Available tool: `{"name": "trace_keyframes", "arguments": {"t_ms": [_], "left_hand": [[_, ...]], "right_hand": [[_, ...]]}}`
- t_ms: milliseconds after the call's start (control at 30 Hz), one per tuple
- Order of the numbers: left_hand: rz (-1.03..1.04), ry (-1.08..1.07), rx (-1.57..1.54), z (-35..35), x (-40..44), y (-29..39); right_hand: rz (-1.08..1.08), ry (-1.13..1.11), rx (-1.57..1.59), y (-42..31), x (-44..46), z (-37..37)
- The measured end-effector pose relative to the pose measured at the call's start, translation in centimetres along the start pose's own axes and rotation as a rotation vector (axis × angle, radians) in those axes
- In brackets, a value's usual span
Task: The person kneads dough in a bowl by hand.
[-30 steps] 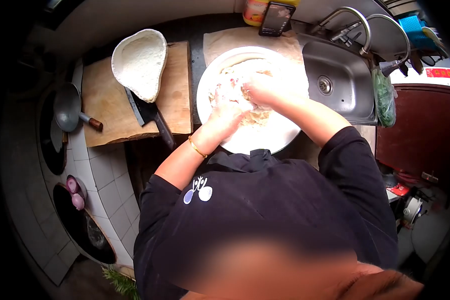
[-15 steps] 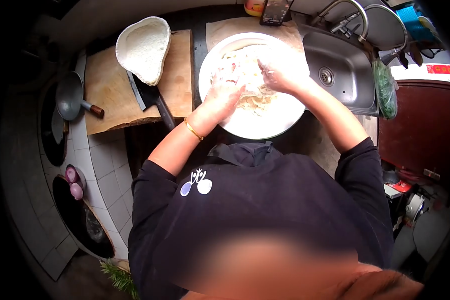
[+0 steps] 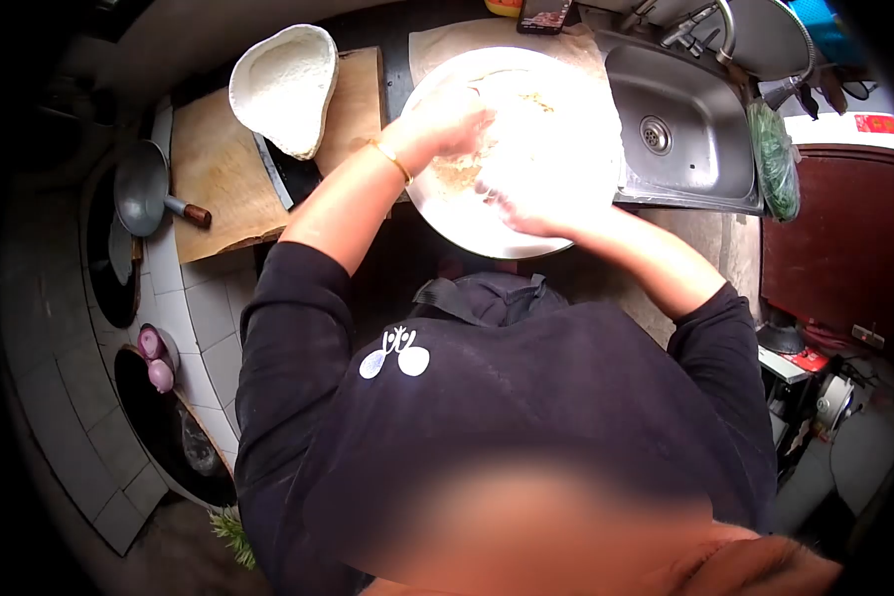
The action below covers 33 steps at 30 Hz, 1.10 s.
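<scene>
A large white basin [image 3: 464,224] stands at the counter's front edge, its right side washed out by glare. Inside lies a pale, crumbly flour mixture [image 3: 456,177], clearest at the lower left. My left hand [image 3: 451,121], with a gold bangle on the wrist, reaches over the basin's left side; its fingers are curled, and what they hold is hidden. Low in the basin, my right hand [image 3: 528,207] touches the mixture near the front wall. Its fingers are lost in glare and blur.
Left of the basin, a wooden board [image 3: 214,164] carries a flour-filled container [image 3: 286,89] and a cleaver [image 3: 293,179]. A steel sink [image 3: 700,109] is to the right, beside a green bag [image 3: 773,164]. A ladle [image 3: 141,189] and onions [image 3: 157,360] are farther left. A phone [image 3: 544,15] stands behind.
My left hand has moved up and become more curled. My right hand has come down toward the basin's front. The basin appears slightly higher and farther right in view.
</scene>
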<state>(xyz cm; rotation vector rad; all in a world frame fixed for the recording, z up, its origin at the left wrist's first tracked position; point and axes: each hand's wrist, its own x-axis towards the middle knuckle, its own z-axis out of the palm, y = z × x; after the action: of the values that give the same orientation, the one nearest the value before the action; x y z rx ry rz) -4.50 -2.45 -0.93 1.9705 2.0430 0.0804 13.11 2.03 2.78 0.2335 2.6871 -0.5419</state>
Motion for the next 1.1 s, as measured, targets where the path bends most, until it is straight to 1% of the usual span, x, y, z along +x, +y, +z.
{"name": "trace_keyframes", "arguments": {"t_ms": [67, 200, 267, 333, 467, 533, 567, 667, 733, 800, 867, 933, 1033, 1100], "left_hand": [[-0.001, -0.052, -0.047, -0.8, 0.8, -0.6], [-0.025, -0.019, -0.114, -0.9, 0.7, -0.8], [-0.022, -0.019, -0.086, -0.5, 1.1, -1.2], [-0.037, -0.016, -0.075, -0.2, 1.0, -1.1], [-0.039, 0.014, 0.003, 0.7, 1.0, -1.6], [-0.031, 0.042, 0.030, 0.8, 0.9, -1.5], [-0.029, 0.058, 0.047, 0.8, 0.9, -1.5], [0.018, 0.101, 0.050, 1.4, 0.9, -1.9], [0.020, 0.118, 0.044, 1.2, 0.8, -1.8], [0.006, 0.121, 0.043, 1.3, 0.8, -2.0], [-0.030, 0.119, 0.038, 1.8, 1.1, -2.3], [-0.004, 0.140, 0.026, 1.3, 0.8, -2.0], [-0.021, 0.102, -0.004, 0.6, 0.0, -1.5], [-0.028, 0.085, 0.013, 0.7, 0.5, -1.5]], "right_hand": [[-0.257, 0.289, 0.230, 0.0, 1.4, 6.6], [0.063, 0.217, 0.410, -2.8, 4.9, 7.5], [0.092, 0.209, 0.386, -2.1, 5.9, 8.4], [0.040, 0.203, 0.307, -0.7, 6.4, 9.9], [-0.166, 0.268, 0.143, 2.8, 7.0, 13.0], [-0.283, 0.303, 0.066, 3.8, 6.1, 13.4], [-0.290, 0.253, 0.072, 4.7, 5.6, 13.3], [-0.279, 0.101, 0.118, 4.9, 2.4, 8.8], [-0.260, 0.053, 0.137, 4.3, 1.0, 6.6], [-0.232, 0.051, 0.136, 3.3, 1.6, 6.3], [-0.187, 0.084, 0.083, 2.1, 4.0, 8.3], [-0.134, 0.092, 0.100, 1.5, 5.9, 9.8], [-0.061, 0.021, 0.612, 2.9, 4.5, 11.2], [-0.131, -0.023, 0.497, 5.4, 0.9, 9.3]]}}
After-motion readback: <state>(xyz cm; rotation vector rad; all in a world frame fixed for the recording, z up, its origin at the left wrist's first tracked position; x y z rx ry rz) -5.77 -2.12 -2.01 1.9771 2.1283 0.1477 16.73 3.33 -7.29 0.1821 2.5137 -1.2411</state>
